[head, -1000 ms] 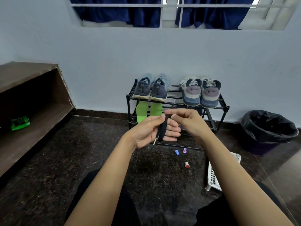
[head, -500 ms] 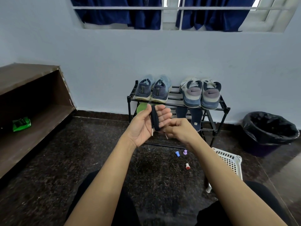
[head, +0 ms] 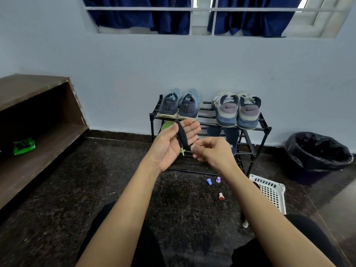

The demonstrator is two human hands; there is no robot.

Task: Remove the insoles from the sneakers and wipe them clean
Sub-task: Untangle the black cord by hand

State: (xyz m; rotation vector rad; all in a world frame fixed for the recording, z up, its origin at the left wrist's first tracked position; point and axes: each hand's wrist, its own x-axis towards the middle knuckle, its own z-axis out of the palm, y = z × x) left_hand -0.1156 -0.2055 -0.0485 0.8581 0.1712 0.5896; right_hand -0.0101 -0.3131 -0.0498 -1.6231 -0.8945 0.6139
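Your left hand point(head: 171, 145) is held palm up in front of the shoe rack point(head: 266, 128), its fingers point(head: 192, 130) stretched out nearly straight. A black shoelace point(head: 181, 134) lies in a loop across that palm, with your thumb tip touching its upper end and its pale tip point(head: 183, 152) hanging off the heel of the hand. Your right hand point(head: 213, 152) sits just beside it, fingers curled in, thumb and forefinger pinching the lower end of the shoelace.

On the rack's top tier stand the blue sneakers point(head: 181, 106) at the left and the grey sneakers point(head: 238, 110) at the right, heels toward you, each pair side by side. On the tier below, a green insole point(head: 166, 125) shows partly behind your left hand, under the blue pair. Two dark insoles point(head: 231, 136) stand on end under the grey pair, leaning back.

On the dark speckled floor point(head: 77, 189) near the rack's foot lie three small caps: a blue one point(head: 208, 181) just beside a purple one point(head: 218, 179), and a red one point(head: 221, 196) nearer to you. A white basket point(head: 271, 193) stands by your right forearm, and a black-lined bin point(head: 317, 151) stands further right against the wall. At your left, a green packet point(head: 24, 146) rests on the wooden shelf point(head: 50, 139).
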